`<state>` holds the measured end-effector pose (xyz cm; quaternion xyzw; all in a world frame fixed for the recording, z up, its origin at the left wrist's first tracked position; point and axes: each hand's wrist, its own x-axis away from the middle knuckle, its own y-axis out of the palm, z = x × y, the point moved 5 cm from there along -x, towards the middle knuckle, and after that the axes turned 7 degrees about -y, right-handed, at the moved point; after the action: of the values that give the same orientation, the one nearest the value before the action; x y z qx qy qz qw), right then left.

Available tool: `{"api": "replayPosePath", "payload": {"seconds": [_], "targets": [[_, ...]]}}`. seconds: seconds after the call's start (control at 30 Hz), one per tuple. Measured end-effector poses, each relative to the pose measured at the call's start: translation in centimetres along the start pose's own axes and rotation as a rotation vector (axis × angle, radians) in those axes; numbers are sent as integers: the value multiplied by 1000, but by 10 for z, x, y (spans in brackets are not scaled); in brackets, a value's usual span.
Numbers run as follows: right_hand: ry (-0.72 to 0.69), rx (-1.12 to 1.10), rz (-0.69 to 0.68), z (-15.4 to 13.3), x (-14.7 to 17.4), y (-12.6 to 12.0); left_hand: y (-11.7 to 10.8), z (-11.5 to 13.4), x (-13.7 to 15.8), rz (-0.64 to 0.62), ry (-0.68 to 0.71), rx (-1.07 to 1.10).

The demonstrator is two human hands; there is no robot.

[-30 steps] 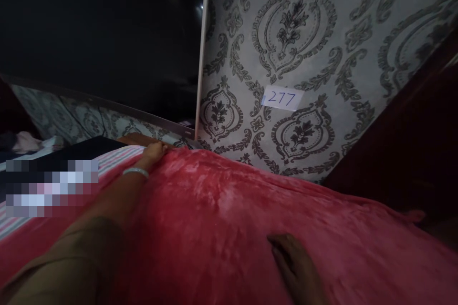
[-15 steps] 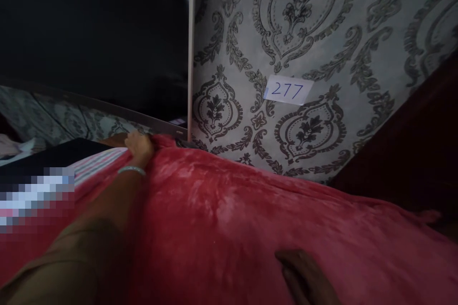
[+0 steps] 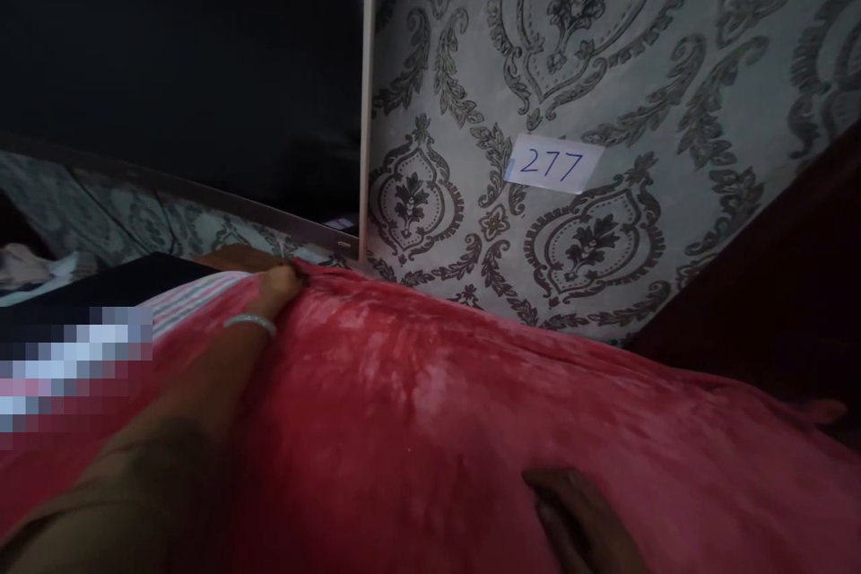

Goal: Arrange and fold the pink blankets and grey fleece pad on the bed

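Observation:
A red plush blanket (image 3: 404,395) with paler mottled patches spreads across most of the lower view. My left hand (image 3: 281,287), with a light bracelet on its wrist, is stretched to the blanket's far edge, below the corner of the TV. Its fingers are curled over the cloth there, with the fingertips out of sight. Low in the view, my right hand (image 3: 582,516) rests on the near part of the blanket. Its thumb and fingers show partly, slightly apart, with nothing between them.
A large dark TV (image 3: 188,72) stands at upper left, close above the blanket. Patterned wallpaper (image 3: 430,45) carries a paper label (image 3: 555,163) reading 277. A dark item (image 3: 100,291) and striped cloth (image 3: 195,296) lie at left. Dark red furniture (image 3: 773,287) slopes up at right.
My left hand has shifted slightly right along the blanket's far edge, and the raised fold beside it now lies lower. My right hand has stayed on the blanket. The view has turned slightly left.

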<state>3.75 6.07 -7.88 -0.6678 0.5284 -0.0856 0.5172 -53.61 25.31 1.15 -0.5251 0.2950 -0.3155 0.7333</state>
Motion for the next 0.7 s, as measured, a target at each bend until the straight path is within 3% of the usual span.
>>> {"api": "replayPosePath", "payload": {"seconds": [0.2, 0.33, 0.53, 0.7], "targets": [[-11, 2, 89, -3, 0, 0, 15, 14, 69, -89, 121, -88], [-4, -32, 89, -8, -6, 1, 14, 0, 127, -187, 216, -101], [4, -61, 36, -18, -18, -2, -9, -65, 215, -270, 267, -115], [-24, -76, 23, -22, -21, -3, -27, -135, 293, -167, 228, -85]]}}
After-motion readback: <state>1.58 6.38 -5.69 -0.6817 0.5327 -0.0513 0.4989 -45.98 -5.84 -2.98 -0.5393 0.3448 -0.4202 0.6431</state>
